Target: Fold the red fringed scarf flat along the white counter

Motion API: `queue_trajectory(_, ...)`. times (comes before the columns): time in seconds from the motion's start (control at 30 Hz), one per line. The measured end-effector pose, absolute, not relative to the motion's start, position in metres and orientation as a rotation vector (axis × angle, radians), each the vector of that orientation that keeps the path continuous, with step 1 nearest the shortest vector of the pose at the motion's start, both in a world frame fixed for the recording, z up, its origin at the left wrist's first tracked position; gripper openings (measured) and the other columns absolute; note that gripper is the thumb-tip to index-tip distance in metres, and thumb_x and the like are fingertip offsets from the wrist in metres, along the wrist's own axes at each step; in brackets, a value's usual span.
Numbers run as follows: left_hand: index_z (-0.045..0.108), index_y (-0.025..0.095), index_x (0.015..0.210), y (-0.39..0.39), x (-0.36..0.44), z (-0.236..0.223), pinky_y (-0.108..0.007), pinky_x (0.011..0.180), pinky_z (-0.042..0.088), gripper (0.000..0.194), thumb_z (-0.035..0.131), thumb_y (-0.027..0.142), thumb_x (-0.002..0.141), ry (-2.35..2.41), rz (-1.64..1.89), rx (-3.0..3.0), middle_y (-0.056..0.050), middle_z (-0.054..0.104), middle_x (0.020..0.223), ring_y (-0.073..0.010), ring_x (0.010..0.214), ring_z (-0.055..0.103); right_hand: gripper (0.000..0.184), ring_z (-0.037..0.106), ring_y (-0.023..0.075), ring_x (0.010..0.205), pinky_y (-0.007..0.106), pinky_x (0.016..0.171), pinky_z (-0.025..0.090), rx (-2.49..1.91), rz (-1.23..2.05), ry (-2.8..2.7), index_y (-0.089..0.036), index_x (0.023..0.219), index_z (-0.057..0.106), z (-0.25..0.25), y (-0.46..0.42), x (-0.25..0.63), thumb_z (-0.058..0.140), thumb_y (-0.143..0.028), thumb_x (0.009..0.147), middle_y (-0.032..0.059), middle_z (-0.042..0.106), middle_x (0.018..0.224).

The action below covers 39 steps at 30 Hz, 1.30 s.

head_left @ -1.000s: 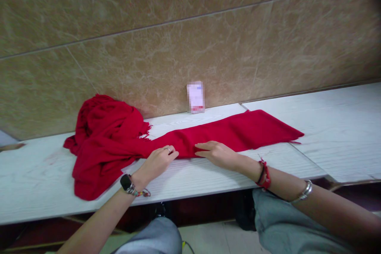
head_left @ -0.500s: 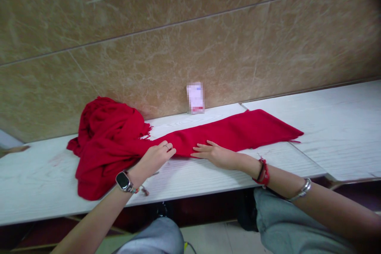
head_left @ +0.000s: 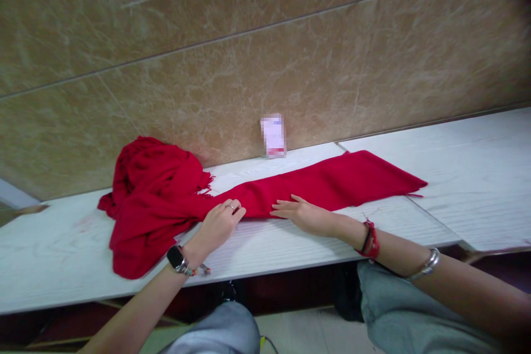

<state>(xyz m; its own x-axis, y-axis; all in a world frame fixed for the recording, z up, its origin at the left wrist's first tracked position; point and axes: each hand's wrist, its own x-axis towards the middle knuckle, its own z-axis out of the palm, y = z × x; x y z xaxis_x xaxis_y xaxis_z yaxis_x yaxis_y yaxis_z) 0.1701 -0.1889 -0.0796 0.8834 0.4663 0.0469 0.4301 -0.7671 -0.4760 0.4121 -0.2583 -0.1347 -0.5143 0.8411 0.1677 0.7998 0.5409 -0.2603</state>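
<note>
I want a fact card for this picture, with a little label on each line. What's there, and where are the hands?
cloth: red cloth, bunched on the left, laid in a long flat strip to the right
left hand: left hand, fingers curled at the strip's near edge; grip unclear
right hand: right hand, fingers spread on the strip's near edge
left wrist: watch
right arm: red bracelet and silver bangle
surface: white bench top
behind: brown wall
by the wall: small pale item, too blurred to name

Your white wood-grain tabletop carries a red fringed cloth, heaped leftward, flatter rightward; a small, blurred pinkish-white rectangular item stands at the back.
</note>
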Motion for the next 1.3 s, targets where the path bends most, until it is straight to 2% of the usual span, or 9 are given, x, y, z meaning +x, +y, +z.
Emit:
queue_trajectory(0.17,0.051,0.016,0.104,-0.196,0.162,-0.083,-0.028,0.071,0.048,0.031,0.039,0.000,0.080,-0.669,0.107,-2.588,-0.006,0.057,0.095,-0.0170,0.084,0.056,0.054,0.031,0.0166,0.126,0.046,0.103,0.017,-1.359,0.191,-2.497,-0.021,0.129,0.040,-0.137,-0.257,0.413,0.029,-0.002,0.080,0.0065,0.042,0.134)
queue_trajectory(0.27,0.047,0.016,0.111,-0.195,0.159,-0.089,-0.029,0.077,0.047,0.035,0.035,0.001,0.081,-0.673,-0.005,-2.669,-0.008,0.058,0.101,-0.0174,0.091,0.057,0.056,0.032,0.0166,0.126,0.046,0.103,0.018,-1.353,0.184,-2.491,-0.022,0.129,0.041,-0.139,-0.256,0.413,0.029,-0.001,0.078,0.0065,0.043,0.134)
queue_trajectory(0.43,0.046,0.015,0.111,-0.190,0.161,-0.094,-0.033,0.080,0.047,0.025,0.043,0.021,0.087,-0.600,-0.060,-2.767,-0.009,0.058,0.106,-0.0200,0.098,0.056,0.058,0.033,0.0168,0.126,0.045,0.103,0.019,-1.351,0.170,-2.501,-0.020,0.129,0.041,-0.139,-0.256,0.413,0.029,0.001,0.076,0.0068,0.042,0.134)
queue_trajectory(0.57,0.051,0.016,0.103,-0.184,0.159,-0.090,-0.030,0.077,0.047,0.019,0.041,0.014,0.086,-0.545,0.006,-2.741,-0.007,0.060,0.097,-0.0181,0.091,0.058,0.058,0.033,0.0163,0.125,0.045,0.103,0.020,-1.366,0.177,-2.494,-0.021,0.128,0.042,-0.137,-0.258,0.412,0.029,0.001,0.076,0.0067,0.043,0.133)
queue_trajectory(0.73,0.044,0.015,0.120,-0.180,0.154,-0.083,-0.027,0.075,0.047,0.045,0.038,-0.003,0.079,-0.541,0.029,-2.672,-0.008,0.061,0.098,-0.0162,0.088,0.058,0.057,0.033,0.0156,0.125,0.045,0.104,0.018,-1.357,0.180,-2.486,-0.021,0.128,0.042,-0.136,-0.258,0.412,0.029,0.000,0.078,0.0064,0.044,0.133)
queue_trajectory(0.83,0.036,0.018,0.128,-0.180,0.151,-0.087,-0.025,0.077,0.045,0.049,0.038,0.002,0.081,-0.492,0.034,-2.700,-0.007,0.060,0.102,-0.0145,0.090,0.057,0.056,0.033,0.0161,0.125,0.045,0.103,0.018,-1.351,0.181,-2.490,-0.021,0.128,0.043,-0.138,-0.257,0.413,0.029,0.000,0.078,0.0065,0.044,0.133)
queue_trajectory(0.93,0.044,0.019,0.121,-0.179,0.147,-0.093,-0.027,0.081,0.044,0.039,0.041,0.009,0.083,-0.499,0.061,-2.728,-0.006,0.058,0.103,-0.0156,0.094,0.055,0.056,0.033,0.0160,0.125,0.045,0.103,0.019,-1.347,0.185,-2.493,-0.022,0.128,0.043,-0.138,-0.256,0.413,0.028,0.001,0.078,0.0063,0.044,0.132)
queue_trajectory(1.1,0.056,0.014,0.094,-0.177,0.148,-0.086,-0.028,0.074,0.046,0.027,0.042,-0.002,0.076,-0.681,0.099,-2.553,-0.008,0.057,0.091,-0.0182,0.085,0.054,0.056,0.031,0.0165,0.126,0.045,0.103,0.017,-1.333,0.198,-2.491,-0.023,0.127,0.044,-0.139,-0.257,0.413,0.030,0.000,0.078,0.0056,0.044,0.133)
queue_trajectory(1.3,0.058,0.015,0.091,-0.183,0.154,-0.079,-0.032,0.068,0.044,0.024,0.039,0.003,0.080,-0.753,-0.102,-2.364,-0.009,0.056,0.090,-0.0221,0.086,0.052,0.056,0.028,0.0174,0.128,0.045,0.104,0.018,-1.329,0.195,-2.499,-0.023,0.128,0.043,-0.135,-0.258,0.413,0.030,0.000,0.079,0.0050,0.044,0.133)
